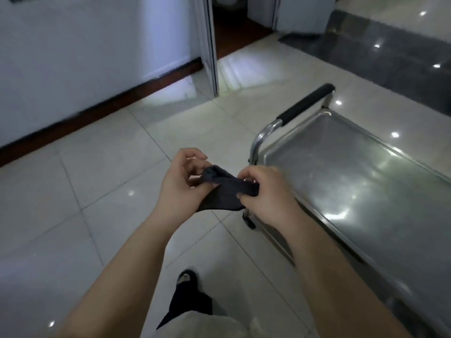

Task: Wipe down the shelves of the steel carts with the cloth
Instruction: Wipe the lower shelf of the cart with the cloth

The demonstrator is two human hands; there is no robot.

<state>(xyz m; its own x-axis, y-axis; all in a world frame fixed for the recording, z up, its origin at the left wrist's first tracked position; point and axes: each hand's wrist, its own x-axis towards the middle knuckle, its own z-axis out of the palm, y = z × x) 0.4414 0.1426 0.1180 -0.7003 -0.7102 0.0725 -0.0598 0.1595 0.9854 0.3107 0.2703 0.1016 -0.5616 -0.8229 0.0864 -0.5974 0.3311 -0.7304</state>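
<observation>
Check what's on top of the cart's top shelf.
Only light reflections show on the top shelf. The cloth is off it, gripped by left hand and right hand. The right forearm covers part of its edge.

Indoor hall or service area, commercial or institutional look; exact kind not determinable. Evidence: large glossy pale floor tiles (97, 186), band of dark polished stone (390, 69) at far right, many spot reflections of ceiling lights (377, 45). White wall (73, 57), dark brown skirting (97, 115). Metal-framed doorway (211, 45) open onto dimmer room, reddish floor. Steel cart (353, 179), black-padded push handle (307, 103), parked on tiles; catering-trolley type.
</observation>
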